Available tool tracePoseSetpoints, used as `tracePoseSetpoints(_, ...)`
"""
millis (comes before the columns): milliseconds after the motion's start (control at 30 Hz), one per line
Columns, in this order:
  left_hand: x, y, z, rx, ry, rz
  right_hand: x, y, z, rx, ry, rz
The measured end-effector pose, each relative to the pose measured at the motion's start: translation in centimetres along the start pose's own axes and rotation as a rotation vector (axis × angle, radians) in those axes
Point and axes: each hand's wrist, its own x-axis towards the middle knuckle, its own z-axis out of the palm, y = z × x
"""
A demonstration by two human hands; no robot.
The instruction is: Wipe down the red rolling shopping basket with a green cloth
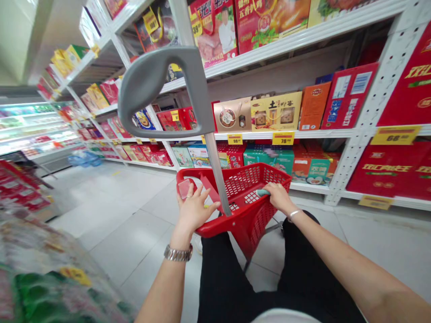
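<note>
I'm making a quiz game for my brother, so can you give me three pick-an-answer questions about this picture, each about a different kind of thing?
1. Which wrist wears the silver wristwatch?
A. Left
B. Right
C. Neither

2. What colour is the shopping basket?
A. Blue
B. Red
C. Green

3. How is the basket's grey handle set?
A. Folded flat
B. Standing up
C. Lying on the floor

Answers:
1. A, because the watch sits just behind the left hand.
2. B, because its rim and mesh sides are red.
3. B, because it rises above the basket on a metal pole.
</note>
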Motion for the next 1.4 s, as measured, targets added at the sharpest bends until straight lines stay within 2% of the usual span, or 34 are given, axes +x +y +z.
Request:
tracePoseSetpoints(100,-0.9,0.2,-0.1,0.012,-0.004,-0.003,-0.9,-2.2,0.2,0.072,-0.019,-0.045)
tracePoseSetpoints(300,-2.1,0.2,-0.3,0.032,-0.010,-0.012,-3.7,-8.0,-0.4,0.308,0.001,-0.245)
tracePoseSetpoints(433,-2.8,0.1,-0.4,0.006,0.006,-0.026,-5.1,-9.7,-0.7,0.353,0.031,-0.306)
tracePoseSetpoints(567,-3.1,0.2,-0.4,-0.001,0.014,-0.029,-5.3,-9.3,-0.4,0.319,0.059,-0.349)
tracePoseSetpoints(667,-3.3,0.3,-0.4,0.008,0.023,-0.018,-4.9,-8.2,-0.5,0.288,0.033,-0.345)
tracePoseSetpoints(900,-3.5,0.4,-0.7,-0.029,0.077,0.028,-1.9,-1.8,-1.2,0.087,-0.115,-0.183)
tracePoseSetpoints(967,-3.5,0.2,-0.8,-0.059,0.098,0.046,-1.2,-0.9,-1.4,0.066,-0.166,-0.161)
tracePoseSetpoints(1067,-3.1,-0.8,-1.1,-0.077,0.159,0.065,-1.2,-1.5,-1.4,0.096,-0.183,-0.167)
tracePoseSetpoints(1167,-1.9,-2.1,-1.0,-0.092,0.220,0.108,-2.4,-3.4,-1.0,0.213,-0.118,-0.226)
tracePoseSetpoints(1300,-0.7,-3.5,-0.6,-0.068,0.161,0.243,-4.1,-5.2,-0.5,0.348,-0.051,-0.324)
tracePoseSetpoints(1400,-0.7,-3.8,-0.4,-0.033,0.118,0.259,-4.0,-4.5,-0.3,0.334,-0.045,-0.309)
